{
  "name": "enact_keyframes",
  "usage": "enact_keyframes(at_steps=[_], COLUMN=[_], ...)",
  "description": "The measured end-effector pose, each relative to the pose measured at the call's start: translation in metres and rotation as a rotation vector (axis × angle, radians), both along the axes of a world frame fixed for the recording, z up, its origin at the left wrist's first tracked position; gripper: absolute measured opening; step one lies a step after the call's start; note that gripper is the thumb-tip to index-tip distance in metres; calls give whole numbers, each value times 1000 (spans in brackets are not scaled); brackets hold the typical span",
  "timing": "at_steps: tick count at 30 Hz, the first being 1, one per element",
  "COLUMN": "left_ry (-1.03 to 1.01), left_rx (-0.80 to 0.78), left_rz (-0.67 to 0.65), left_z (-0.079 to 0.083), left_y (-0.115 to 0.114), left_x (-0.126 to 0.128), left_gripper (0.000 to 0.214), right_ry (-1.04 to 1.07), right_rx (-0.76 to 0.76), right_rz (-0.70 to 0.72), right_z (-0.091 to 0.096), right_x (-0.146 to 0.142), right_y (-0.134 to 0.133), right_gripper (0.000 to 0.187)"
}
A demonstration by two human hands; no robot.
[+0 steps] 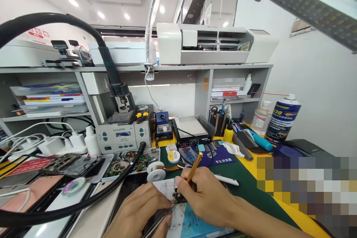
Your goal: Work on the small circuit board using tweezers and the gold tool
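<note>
My right hand [206, 195] is closed around a thin gold-handled tool [194, 166], its tip down on a small circuit board [177, 197] at the bottom centre of the view. My left hand [139, 212] is closed in a pinch on slim metal tweezers [157, 222], whose tips reach the same board. The board lies on a sheet of printed paper [164, 189] and a blue mat [192, 223] over the green work mat [240, 178]. My fingers hide most of the board.
A thick black hose [83, 200] curves across the left side from a grey rework station [122, 135]. A solder spool [156, 171], a parts tray [125, 161], opened phones [69, 165], a hot plate [191, 130], a white pen [225, 180] and a spray can [281, 121] surround the mat.
</note>
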State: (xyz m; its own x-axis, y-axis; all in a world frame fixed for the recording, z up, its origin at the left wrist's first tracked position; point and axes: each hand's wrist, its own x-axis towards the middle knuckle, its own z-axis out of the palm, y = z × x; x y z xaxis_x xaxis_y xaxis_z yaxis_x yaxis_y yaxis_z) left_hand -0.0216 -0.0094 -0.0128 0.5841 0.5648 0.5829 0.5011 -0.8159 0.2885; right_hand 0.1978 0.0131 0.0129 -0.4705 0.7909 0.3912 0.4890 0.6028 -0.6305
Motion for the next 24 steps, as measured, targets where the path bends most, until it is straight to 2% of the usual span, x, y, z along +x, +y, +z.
enact_keyframes(at_steps=[12, 24], left_ry=[-28, -32], left_rx=[-1, 35], left_rz=[-68, -55], left_z=[-2, 2], left_y=[3, 3], left_x=[-1, 0], left_gripper=[18, 15], right_ry=[-51, -35], right_rx=[-14, -52], right_rz=[-22, -6], right_z=[3, 2], right_x=[0, 0], right_y=[-1, -2], right_gripper=[37, 39])
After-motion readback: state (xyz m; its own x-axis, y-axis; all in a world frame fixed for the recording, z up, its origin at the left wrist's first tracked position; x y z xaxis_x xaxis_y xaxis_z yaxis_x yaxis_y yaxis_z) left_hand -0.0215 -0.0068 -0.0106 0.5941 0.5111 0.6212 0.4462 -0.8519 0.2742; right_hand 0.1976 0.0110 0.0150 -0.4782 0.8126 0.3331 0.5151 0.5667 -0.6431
